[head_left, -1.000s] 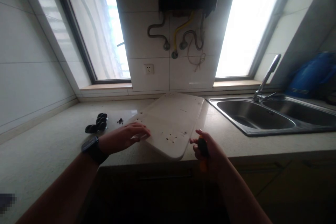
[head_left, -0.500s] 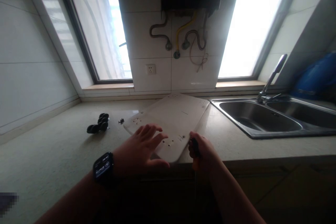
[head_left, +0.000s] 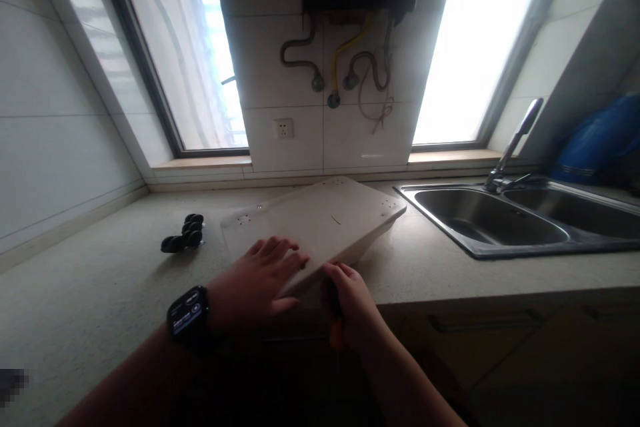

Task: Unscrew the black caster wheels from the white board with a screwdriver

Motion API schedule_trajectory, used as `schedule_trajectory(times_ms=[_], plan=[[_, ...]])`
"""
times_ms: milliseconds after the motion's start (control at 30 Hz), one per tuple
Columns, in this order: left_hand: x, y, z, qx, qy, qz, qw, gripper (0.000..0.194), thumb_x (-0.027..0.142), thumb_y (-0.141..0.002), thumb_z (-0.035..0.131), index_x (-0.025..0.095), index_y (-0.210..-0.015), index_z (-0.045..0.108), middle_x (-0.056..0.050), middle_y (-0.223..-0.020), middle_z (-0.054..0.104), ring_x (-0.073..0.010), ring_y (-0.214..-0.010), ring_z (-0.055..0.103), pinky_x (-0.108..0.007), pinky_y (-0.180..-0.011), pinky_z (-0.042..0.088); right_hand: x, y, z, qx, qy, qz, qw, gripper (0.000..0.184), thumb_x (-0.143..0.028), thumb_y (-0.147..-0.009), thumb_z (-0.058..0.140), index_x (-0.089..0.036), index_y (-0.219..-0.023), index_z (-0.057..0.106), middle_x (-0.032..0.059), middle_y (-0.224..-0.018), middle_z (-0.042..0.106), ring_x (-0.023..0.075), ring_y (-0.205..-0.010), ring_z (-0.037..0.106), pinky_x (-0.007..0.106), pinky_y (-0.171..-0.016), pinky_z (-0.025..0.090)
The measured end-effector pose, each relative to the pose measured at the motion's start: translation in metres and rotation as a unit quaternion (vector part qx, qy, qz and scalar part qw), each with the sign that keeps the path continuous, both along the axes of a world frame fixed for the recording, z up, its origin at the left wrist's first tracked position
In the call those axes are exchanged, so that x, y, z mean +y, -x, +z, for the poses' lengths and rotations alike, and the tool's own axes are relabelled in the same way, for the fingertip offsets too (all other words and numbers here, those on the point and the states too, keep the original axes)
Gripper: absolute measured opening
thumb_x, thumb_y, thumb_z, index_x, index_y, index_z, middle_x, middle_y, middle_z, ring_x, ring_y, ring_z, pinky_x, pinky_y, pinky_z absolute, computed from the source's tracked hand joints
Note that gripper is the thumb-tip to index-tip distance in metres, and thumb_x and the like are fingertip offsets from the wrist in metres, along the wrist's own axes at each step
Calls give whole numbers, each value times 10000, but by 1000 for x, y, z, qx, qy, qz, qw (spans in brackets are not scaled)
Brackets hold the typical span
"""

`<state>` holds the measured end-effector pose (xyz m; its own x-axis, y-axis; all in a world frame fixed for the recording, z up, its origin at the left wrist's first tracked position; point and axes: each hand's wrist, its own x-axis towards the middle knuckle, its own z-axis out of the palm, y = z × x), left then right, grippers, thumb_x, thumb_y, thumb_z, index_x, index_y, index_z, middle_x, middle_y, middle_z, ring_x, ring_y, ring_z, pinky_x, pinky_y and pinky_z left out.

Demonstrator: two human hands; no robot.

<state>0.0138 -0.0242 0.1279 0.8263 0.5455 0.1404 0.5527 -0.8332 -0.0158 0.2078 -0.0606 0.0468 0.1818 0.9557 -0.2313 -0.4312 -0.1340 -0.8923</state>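
A pale, flat panel [head_left: 310,227] with rounded corners and small screw holes lies at an angle on the counter. Its right edge looks raised off the worktop. My left hand [head_left: 263,280] rests on the panel's near left part, fingers spread, a smartwatch [head_left: 187,313] on the wrist. At the near edge, my right hand [head_left: 353,297] is closed around a screwdriver [head_left: 337,333] with a black and orange handle, its shaft pointing down. The right thumb and forefinger touch the panel's edge. My hands hide the near corner.
Several black caster wheels [head_left: 185,233] lie on the counter [head_left: 115,267] to the left. A double steel sink [head_left: 480,217] with a tap [head_left: 510,147] is at the right. Pipes and a wall socket [head_left: 284,128] are on the tiled wall. A blue object [head_left: 595,140] stands far right.
My right hand has moved left along the panel, keeping the screwdriver. The panel has shifted and tilted, its right edge higher. The small screws by its left corner no longer show.
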Motion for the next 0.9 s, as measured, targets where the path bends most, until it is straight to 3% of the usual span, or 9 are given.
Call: schedule_trajectory(times_ms=[100,233,400,633,900], plan=[[5,9,2,1,13,24,1000,748,478,-841,713,251,-1484,405,-145,-1469,453,-368,-1362,402,-549,-1142,332,8,-32,5,12,-4,-50,999,240,-378,-781,689,-228,-844,513,-56,-590,555,80,-386,439,200,-326,310],[11,16,5,4,35,40,999,853,551,-792,733,270,-1510,367,-144,-1511,415,-382,-1398,367,-563,-1153,313,33,-105,17,34,-19,-139,990,209,-369,-869,606,-226,-840,457,-45,-646,550,50,-451,437,164,-371,323],[15,20,5,5,53,50,997,949,581,-743,747,258,-1531,330,-149,-1533,401,-381,-1429,331,-553,-1170,291,74,-173,25,26,20,-146,989,238,-401,-951,562,-193,-855,496,-47,-690,521,45,-487,403,161,-396,319],[18,23,6,20,63,63,996,1011,618,-732,733,202,-1553,316,-167,-1561,381,-382,-1445,314,-532,-1189,265,98,-190,15,-19,67,-83,994,299,-426,-928,627,-170,-808,529,-75,-645,466,34,-466,367,161,-389,296],[25,33,5,17,80,70,994,1113,673,-680,763,225,-1580,283,-179,-1586,348,-419,-1467,269,-579,-1181,240,59,-203,7,-34,31,-96,994,295,-366,-806,732,-218,-732,487,-33,-594,475,60,-450,380,170,-350,306]])
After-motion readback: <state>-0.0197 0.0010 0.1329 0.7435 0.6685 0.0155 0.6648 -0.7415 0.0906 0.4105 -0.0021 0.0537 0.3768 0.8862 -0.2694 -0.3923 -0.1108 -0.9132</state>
